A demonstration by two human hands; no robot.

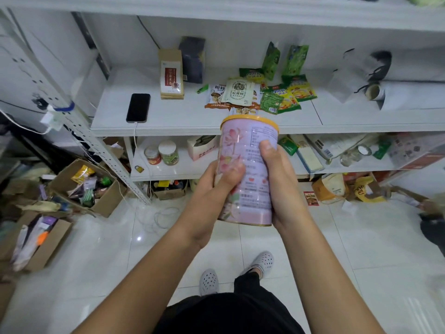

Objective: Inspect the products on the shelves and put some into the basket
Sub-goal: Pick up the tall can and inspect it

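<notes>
Clasping the pink canister (245, 174) upright just in front of the white shelf (204, 127), the left hand (212, 189) and right hand (277, 179) curl their fingers round its sides; rigid, smooth and probably slippery, it seems best gripped mid-body with both palms.

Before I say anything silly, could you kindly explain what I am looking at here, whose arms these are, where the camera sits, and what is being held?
There is no machine: a person wears one wide-angle camera on the head, looking forward and down, so these are their own arms. The left hand and right hand both grip a pink canister with a yellow lid, its printed label facing the camera. Behind it, a white shelf carries a black phone on a cable, a brown tea packet and a pile of green and yellow sachets. Cardboard boxes stand on the tiled floor. No basket shows.
</notes>
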